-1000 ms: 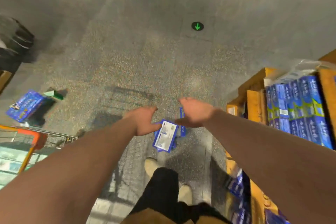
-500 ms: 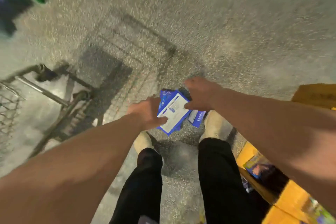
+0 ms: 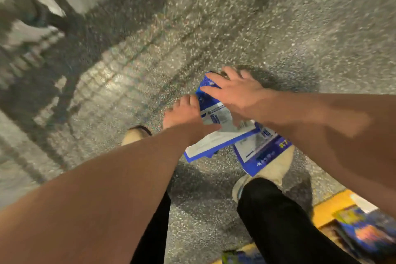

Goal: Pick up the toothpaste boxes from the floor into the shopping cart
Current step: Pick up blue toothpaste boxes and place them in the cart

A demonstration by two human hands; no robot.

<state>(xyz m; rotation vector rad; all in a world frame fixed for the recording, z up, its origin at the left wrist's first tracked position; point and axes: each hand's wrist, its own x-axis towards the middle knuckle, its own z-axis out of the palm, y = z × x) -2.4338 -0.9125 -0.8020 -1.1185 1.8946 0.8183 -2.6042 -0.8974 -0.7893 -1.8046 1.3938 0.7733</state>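
Both hands have dropped closer: the right hand point(image 3: 233, 94) spreads open over the toothpaste boxes point(image 3: 216, 113), the left hand point(image 3: 182, 113) grips their edge, so lifting looks imminent.

Warm dim indoor light; glare patches on speckled grey floor point(image 3: 214, 28) left of hands. Heavy motion blur throughout, worst at edges; dark shadows beneath hands.

hands: left hand point(image 3: 182, 111), right hand point(image 3: 233, 92) | on toothpaste boxes point(image 3: 216, 113) | grip unclear, blurred
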